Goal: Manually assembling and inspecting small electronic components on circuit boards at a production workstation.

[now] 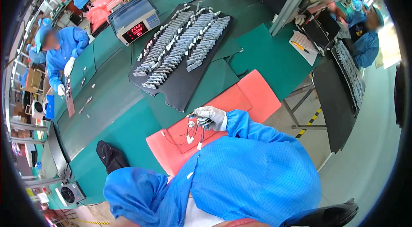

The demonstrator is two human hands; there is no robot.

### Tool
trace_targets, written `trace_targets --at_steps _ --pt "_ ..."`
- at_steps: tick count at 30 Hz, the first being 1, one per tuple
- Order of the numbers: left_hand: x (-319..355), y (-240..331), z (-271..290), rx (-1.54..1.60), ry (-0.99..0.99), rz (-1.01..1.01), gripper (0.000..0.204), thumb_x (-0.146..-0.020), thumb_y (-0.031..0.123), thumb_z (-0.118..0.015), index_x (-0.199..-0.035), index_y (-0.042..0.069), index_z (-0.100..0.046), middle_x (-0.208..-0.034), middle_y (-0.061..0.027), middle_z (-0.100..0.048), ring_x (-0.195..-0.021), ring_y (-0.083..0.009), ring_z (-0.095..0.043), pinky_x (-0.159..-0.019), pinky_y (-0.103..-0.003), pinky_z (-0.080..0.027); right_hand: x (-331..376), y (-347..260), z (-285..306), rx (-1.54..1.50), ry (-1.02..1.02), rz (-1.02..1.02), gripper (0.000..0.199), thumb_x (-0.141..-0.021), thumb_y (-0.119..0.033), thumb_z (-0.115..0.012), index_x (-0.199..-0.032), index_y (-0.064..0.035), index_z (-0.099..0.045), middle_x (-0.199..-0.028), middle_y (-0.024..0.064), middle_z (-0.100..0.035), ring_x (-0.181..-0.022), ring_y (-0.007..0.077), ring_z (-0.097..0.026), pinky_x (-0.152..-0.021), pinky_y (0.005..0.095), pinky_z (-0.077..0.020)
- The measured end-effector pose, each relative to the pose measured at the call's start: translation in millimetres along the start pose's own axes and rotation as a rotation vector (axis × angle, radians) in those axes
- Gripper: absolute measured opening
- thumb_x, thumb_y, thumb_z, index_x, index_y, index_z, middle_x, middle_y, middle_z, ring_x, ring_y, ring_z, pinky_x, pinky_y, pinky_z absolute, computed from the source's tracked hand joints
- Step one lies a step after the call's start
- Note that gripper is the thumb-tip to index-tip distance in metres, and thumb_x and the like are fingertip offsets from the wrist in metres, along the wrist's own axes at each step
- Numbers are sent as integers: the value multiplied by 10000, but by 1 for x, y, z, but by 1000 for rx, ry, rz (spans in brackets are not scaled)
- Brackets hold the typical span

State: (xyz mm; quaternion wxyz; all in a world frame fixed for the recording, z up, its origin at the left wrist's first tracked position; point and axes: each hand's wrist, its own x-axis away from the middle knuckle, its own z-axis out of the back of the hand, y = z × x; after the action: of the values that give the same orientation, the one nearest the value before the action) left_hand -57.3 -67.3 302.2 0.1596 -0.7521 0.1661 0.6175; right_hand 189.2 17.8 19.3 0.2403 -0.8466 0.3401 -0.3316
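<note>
My right hand [211, 118], in a white glove, is closed around a bundle of thin dark wires [202, 132] above a pink mat [262, 92]. White connectors [189, 139] dangle from the wires, and small parts are partly covered by the fingers. My left arm's blue sleeve [135, 188] is bent at the lower left; the left hand itself does not show. Beyond the mat, a black board [195, 83] carries rows of many small grey modules [174, 51] with white plugs.
A bench meter [136, 23] with a red display stands left of the board. A black cloth-like thing [110, 157] lies near my left sleeve. A co-worker [64, 51] works across the left bench; another [365, 34] sits at right beside a second loaded board [349, 77]. A metal post [294, 1] rises behind.
</note>
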Motion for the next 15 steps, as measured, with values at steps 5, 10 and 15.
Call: trace_targets --at_steps 5,10,15 --pt "-17 -7 -22 66 -62 72 580 -856 75 -399 -1424 135 -299 -1444 -17 -261 -1240 -189 -390 -915 -363 -386 9 -11 -11 113 18 19 315 -908 -399 -544 -1054 -124 -595 -757 -61 -615 -707 20 -593 -490 204 -368" --pt "-11 -40 -16 394 -177 114 389 -1003 252 -238 -1325 95 -388 -1377 -43 -339 -1194 -201 -420 -929 -371 -357 9 -14 -11 99 72 -28 324 -902 -395 -555 -1075 -124 -593 -781 -41 -633 -728 25 -603 -480 202 -388" --pt "-12 -51 -2 765 -309 145 309 -980 230 -300 -1202 81 -455 -1279 -80 -414 -1129 -238 -467 -902 -393 -394 14 -14 -13 79 72 -8 335 -898 -400 -567 -1071 -115 -597 -813 -30 -648 -734 18 -616 -460 191 -387"
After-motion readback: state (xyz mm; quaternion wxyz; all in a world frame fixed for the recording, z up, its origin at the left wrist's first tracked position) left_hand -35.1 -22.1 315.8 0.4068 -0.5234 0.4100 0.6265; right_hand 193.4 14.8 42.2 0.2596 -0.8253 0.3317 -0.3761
